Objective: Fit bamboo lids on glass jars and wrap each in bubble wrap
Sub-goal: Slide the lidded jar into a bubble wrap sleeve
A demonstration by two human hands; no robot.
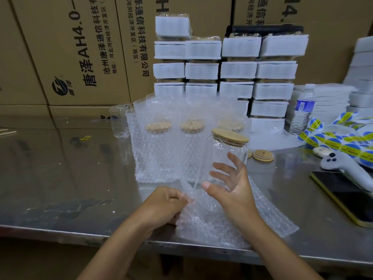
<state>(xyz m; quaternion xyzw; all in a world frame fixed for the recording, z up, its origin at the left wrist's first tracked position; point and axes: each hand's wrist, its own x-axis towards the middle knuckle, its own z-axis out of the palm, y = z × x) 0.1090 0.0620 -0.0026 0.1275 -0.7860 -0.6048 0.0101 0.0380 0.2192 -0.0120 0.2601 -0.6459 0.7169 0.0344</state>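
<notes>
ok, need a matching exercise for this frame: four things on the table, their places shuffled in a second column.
Things:
1 lidded jar
2 lidless jar
3 loose bamboo lid
4 phone

Places:
A flat at the table's right end
B on the bubble wrap sheet, by the right hand
C flat, just right of the lidded jar
D left of the wrapped jars

Pairs: 1-B, 2-D, 3-C, 4-A
</notes>
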